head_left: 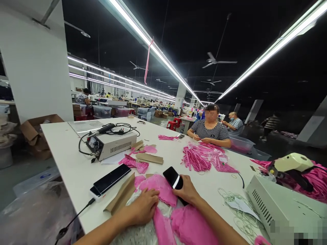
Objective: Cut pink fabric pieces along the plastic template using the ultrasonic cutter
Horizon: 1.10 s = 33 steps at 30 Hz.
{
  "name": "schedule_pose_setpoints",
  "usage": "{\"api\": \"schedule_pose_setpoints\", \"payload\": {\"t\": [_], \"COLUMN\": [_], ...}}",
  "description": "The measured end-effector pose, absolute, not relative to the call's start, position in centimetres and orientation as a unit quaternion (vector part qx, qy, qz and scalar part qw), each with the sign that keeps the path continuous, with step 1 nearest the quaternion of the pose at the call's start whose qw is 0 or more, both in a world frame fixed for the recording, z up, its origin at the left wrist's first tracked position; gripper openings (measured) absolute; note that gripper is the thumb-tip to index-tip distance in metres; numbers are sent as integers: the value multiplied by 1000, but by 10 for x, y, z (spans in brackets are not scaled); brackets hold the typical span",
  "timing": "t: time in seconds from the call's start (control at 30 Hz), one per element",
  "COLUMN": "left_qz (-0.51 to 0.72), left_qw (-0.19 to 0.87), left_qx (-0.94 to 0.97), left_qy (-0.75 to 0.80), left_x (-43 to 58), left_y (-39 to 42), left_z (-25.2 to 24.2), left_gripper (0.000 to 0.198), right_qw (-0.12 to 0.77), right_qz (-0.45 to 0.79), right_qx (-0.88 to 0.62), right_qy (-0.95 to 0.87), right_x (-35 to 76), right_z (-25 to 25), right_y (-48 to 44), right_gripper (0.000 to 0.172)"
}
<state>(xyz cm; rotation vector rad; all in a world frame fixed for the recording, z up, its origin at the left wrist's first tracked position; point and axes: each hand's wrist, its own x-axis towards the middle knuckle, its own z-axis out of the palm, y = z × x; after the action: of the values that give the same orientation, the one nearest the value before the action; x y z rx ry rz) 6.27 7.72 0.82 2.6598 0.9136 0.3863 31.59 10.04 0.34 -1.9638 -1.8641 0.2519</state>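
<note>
My right hand [187,191] is closed round a black phone [173,177] and holds it low over the white table [68,160]. My left hand [143,207] lies on a heap of pink fabric pieces [160,189], fingers bent against the cloth, with nothing gripped that I can make out. A second black phone [111,179] rests on a white power bank at the left, with a cable running off the table edge. A strip of brown card [121,196] lies just left of my left hand.
A grey control box [111,143] with a cabled hand tool stands at mid-left. Another white box [281,209] and a cream tool [291,164] sit at right. A person in a striped shirt [209,131] works across the table behind pink straps [201,157]. White elastic loops [236,207] lie nearby.
</note>
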Motion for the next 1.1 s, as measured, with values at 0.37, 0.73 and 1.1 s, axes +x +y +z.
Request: {"api": "schedule_pose_setpoints", "payload": {"t": [0.37, 0.73, 1.1], "left_qz": [132, 110, 23], "left_qw": [145, 124, 200], "left_qx": [928, 925, 893], "left_qy": [316, 342, 402], "left_x": [62, 72, 99], "left_y": [87, 49, 28], "left_z": [0, 72, 132], "left_gripper": [16, 18, 4], "right_qw": [176, 295, 376], "right_qz": [125, 313, 426], "right_qx": [-783, -594, -490], "right_qy": [-583, -679, -662], "right_x": [372, 254, 256], "right_z": [21, 46, 54], "right_y": [77, -1, -22], "right_gripper": [36, 30, 8]}}
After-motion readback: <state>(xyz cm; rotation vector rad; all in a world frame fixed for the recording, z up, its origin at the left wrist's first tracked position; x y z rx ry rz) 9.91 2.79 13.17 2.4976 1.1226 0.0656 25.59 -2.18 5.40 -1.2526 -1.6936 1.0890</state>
